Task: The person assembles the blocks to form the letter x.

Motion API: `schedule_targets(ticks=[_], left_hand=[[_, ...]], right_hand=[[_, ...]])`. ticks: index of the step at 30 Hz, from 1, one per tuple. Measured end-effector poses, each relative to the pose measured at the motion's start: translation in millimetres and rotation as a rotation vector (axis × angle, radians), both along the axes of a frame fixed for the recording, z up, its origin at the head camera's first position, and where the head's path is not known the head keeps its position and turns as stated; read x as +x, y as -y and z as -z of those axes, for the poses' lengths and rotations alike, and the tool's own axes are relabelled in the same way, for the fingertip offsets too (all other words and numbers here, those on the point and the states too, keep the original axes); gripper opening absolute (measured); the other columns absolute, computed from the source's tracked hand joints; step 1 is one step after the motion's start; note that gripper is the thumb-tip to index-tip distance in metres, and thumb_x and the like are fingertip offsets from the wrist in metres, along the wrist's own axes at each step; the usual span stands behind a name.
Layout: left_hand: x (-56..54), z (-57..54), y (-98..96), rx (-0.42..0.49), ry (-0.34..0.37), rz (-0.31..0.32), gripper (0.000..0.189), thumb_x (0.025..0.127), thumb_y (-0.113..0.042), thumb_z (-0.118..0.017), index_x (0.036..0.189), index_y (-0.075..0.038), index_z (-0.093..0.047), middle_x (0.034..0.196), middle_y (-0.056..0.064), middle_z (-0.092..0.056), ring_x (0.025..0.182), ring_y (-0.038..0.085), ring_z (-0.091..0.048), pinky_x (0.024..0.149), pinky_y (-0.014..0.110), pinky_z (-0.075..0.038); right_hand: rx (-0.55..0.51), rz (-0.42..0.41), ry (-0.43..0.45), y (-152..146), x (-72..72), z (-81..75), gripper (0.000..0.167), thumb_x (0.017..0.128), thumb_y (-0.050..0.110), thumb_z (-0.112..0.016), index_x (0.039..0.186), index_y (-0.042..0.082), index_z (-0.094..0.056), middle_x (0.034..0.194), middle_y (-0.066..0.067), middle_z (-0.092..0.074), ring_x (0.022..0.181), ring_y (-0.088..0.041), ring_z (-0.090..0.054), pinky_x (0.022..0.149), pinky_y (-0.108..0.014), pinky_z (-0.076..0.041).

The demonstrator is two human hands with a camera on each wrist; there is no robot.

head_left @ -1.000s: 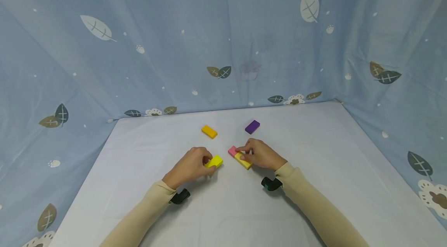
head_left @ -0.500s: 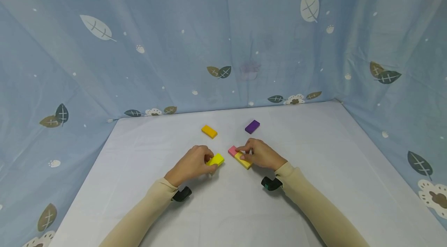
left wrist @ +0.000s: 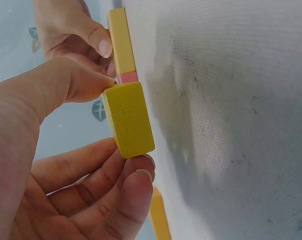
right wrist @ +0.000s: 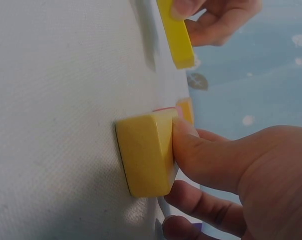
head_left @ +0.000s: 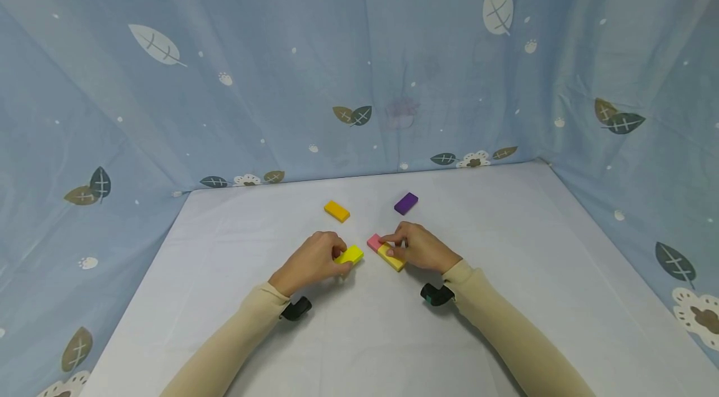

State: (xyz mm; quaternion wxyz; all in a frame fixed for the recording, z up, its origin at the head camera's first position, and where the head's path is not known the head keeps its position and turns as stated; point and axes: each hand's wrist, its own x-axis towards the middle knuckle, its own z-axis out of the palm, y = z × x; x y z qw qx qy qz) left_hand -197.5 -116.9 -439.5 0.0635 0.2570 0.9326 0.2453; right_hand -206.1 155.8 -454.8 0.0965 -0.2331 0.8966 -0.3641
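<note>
My left hand (head_left: 316,259) pinches a bright yellow block (head_left: 351,254) between thumb and fingertips. In the left wrist view, the bright yellow block (left wrist: 129,120) is seen end-on, and its shadow falls on the cloth, apart from it. My right hand (head_left: 422,248) holds a pale yellow block (head_left: 391,257) lying on the table, thumb on one side and fingers across the other. Against the pale block's far end lies a pink block (head_left: 374,242), partly under a fingertip of the right hand. The bright yellow block is a short gap to the left of this pair.
An orange-yellow block (head_left: 337,211) lies farther back on the left, and a purple block (head_left: 406,203) farther back on the right. White cloth covers the table (head_left: 505,322). A blue patterned curtain (head_left: 253,103) hangs behind and along both sides.
My left hand has shifted slightly right and away from me with the bright yellow block, narrowing the gap to the pink and pale yellow pair. My right hand stays where it was.
</note>
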Motion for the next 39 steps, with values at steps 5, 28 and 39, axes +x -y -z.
schedule_targets(ticks=[5, 28, 39], left_hand=[[-1.3, 0.6, -0.8, -0.003, 0.004, 0.0, 0.027, 0.084, -0.024, -0.081, 0.1, -0.002, -0.077, 0.082, 0.002, -0.064, 0.072, 0.012, -0.055, 0.068, 0.025, -0.048], [-7.3, 4.2, -12.2, 0.014, 0.055, -0.008, 0.03, 0.084, -0.023, -0.081, 0.103, -0.001, -0.076, 0.082, 0.003, -0.064, 0.07, 0.013, -0.056, 0.065, 0.025, -0.048], [-9.4, 6.1, -14.7, 0.011, 0.061, 0.003, 0.031, 0.084, -0.023, -0.08, 0.105, 0.0, -0.076, 0.086, 0.004, -0.067, 0.071, 0.012, -0.057, 0.068, 0.027, -0.051]], right_hand=[[-0.001, -0.002, -0.009, 0, -0.6, 0.9, 0.035, 0.094, 0.012, -0.076, 0.128, 0.007, -0.073, 0.081, -0.001, -0.059, 0.075, -0.013, -0.048, 0.064, -0.021, -0.04], [-0.003, 0.012, 0.022, 1, -0.8, -0.5, 0.034, 0.094, 0.011, -0.076, 0.127, 0.008, -0.073, 0.081, -0.002, -0.059, 0.074, -0.015, -0.047, 0.062, -0.022, -0.037], [-0.002, 0.011, 0.019, 1, -1.2, -0.5, 0.034, 0.094, 0.011, -0.075, 0.128, 0.008, -0.073, 0.08, -0.002, -0.058, 0.073, -0.016, -0.046, 0.062, -0.022, -0.037]])
